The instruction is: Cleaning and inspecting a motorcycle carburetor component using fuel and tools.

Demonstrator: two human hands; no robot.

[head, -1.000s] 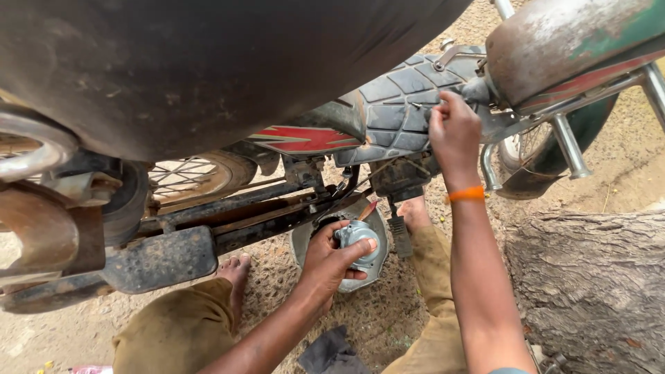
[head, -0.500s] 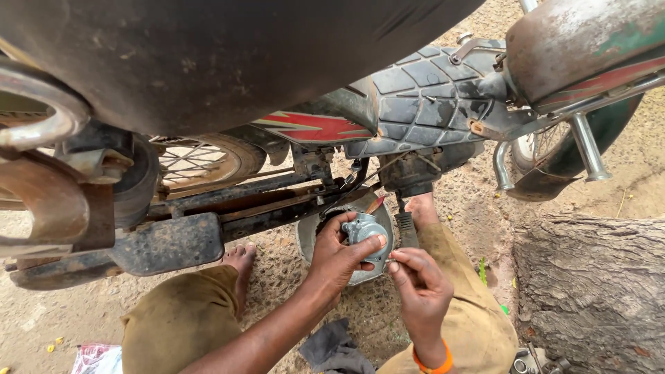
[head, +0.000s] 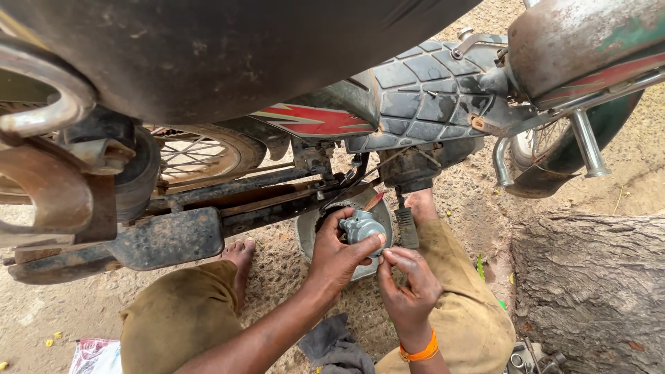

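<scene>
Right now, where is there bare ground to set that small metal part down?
Sandy ground between the bare foot and round metal pan is free. Gravel beside the tree trunk too. It's crowded where left hand and right hand meet at the grey part.

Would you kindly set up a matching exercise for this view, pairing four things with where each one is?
Things:
1. small grey metal part
2. orange wristband
3. tree trunk
4. dark rag

Places:
A. on the ground between the knees
B. on the right wrist
C. at the right edge of the view
D. gripped in the left hand, with the right hand touching beside it

Pairs: 1-D, 2-B, 3-C, 4-A
</scene>
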